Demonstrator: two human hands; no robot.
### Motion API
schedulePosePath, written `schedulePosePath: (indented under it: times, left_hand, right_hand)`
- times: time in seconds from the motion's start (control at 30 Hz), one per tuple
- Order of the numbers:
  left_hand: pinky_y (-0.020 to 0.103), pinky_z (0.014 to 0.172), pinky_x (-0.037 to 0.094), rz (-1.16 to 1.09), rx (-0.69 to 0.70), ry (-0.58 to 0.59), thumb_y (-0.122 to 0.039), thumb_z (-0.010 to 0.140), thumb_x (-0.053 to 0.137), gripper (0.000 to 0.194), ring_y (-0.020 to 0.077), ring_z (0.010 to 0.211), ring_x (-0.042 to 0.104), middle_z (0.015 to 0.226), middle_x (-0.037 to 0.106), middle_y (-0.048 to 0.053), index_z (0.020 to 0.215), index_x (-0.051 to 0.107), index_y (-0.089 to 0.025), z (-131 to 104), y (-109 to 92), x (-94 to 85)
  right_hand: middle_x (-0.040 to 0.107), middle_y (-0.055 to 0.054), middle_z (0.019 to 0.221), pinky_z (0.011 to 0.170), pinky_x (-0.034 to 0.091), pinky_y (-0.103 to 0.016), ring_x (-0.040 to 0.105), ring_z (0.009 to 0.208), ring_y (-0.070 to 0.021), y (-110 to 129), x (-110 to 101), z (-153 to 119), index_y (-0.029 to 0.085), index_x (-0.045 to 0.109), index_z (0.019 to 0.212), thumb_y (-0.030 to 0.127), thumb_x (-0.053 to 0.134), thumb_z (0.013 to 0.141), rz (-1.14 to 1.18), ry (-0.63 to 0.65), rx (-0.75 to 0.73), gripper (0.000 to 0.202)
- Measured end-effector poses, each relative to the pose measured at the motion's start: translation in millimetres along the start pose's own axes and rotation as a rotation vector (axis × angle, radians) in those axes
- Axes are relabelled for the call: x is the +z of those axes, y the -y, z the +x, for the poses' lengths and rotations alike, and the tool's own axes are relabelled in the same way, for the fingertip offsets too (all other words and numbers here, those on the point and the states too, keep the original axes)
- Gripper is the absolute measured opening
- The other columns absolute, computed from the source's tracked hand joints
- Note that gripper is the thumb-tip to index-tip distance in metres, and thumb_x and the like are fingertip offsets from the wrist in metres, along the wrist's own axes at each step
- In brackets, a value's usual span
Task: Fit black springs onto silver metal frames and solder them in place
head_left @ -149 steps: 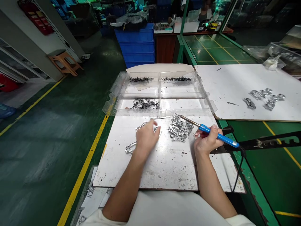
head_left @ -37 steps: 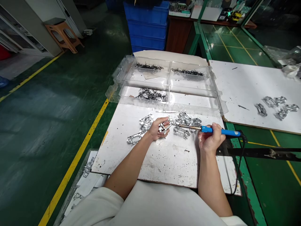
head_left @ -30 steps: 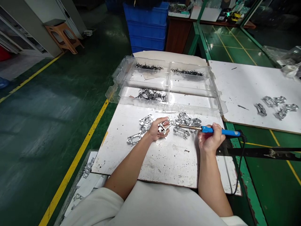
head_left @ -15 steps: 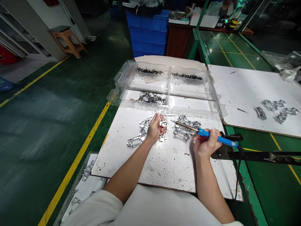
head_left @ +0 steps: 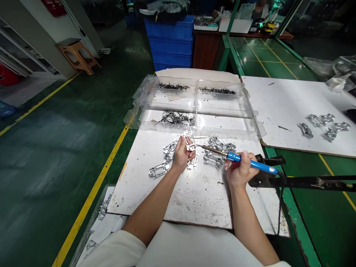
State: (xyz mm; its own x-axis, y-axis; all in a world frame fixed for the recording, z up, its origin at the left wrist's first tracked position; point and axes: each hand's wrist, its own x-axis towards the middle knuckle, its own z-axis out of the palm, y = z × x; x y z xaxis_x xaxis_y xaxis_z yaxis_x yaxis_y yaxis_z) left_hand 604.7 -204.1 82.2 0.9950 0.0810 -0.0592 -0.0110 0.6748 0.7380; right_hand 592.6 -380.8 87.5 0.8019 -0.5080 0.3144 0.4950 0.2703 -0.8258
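My left hand (head_left: 181,155) pinches a small silver metal part (head_left: 190,142) above the white board (head_left: 191,204). In my right hand (head_left: 241,171) is a blue-handled soldering iron (head_left: 251,163), its thin tip pointing left and reaching the silver part; whether they touch is too small to tell. More silver parts (head_left: 159,170) lie to the left of my left hand, and another group (head_left: 214,159) lies beneath and behind the iron's metal shaft. One further part (head_left: 192,161) rests just under my left fingers.
Behind the parts lies a clear plastic tray (head_left: 196,107) with black wiry pieces (head_left: 178,118) in three compartments. A black metal arm (head_left: 311,182) extends at the right. Several silver parts (head_left: 330,134) lie on the right-hand board (head_left: 280,100).
The soldering iron in my right hand has moved left, bringing its tip up to the silver part in my left hand. The whole view has shifted slightly.
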Motion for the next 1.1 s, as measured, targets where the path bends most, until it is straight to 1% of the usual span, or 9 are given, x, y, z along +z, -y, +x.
schedulePosePath:
  times: [0.2, 0.67, 1.1]
  left_hand:
    - [0.018, 0.036, 0.026, 0.024, -0.007, 0.005, -0.057, 0.086, 0.063, 0.039, 0.0030, 0.042, 0.039, 0.085, 0.054, -0.002, 0.086, 0.049, -0.021, -0.2, -0.1, -0.8]
    - [0.017, 0.035, 0.025, 0.016, 0.034, 0.052, -0.059, 0.087, 0.062, 0.041, 0.0015, 0.042, 0.039, 0.089, 0.051, -0.003, 0.086, 0.050, -0.020, 0.7, 2.3, -3.4]
    - [0.017, 0.036, 0.026, 0.013, 0.021, 0.036, -0.060, 0.085, 0.064, 0.042, 0.0020, 0.043, 0.039, 0.086, 0.051, -0.003, 0.086, 0.049, -0.020, 0.2, 1.2, -1.5]
  right_hand:
    - [0.059, 0.006, 0.057, 0.028, 0.037, -0.026, 0.053, 0.034, -0.0135, -0.8, 0.6, 0.4, 0.021, 0.051, 0.065, 0.043, 0.073, 0.082, 0.010, 0.005, -0.008, 0.036]
    - [0.059, 0.006, 0.055, 0.027, 0.037, -0.027, 0.051, 0.032, -0.0146, -3.6, -1.2, 2.4, 0.020, 0.051, 0.065, 0.038, 0.071, 0.084, 0.028, 0.035, -0.039, 0.032]
    - [0.059, 0.006, 0.056, 0.028, 0.037, -0.027, 0.052, 0.033, -0.0143, -4.5, -3.6, 2.2, 0.020, 0.052, 0.067, 0.037, 0.070, 0.085, 0.020, 0.038, -0.023, 0.031]
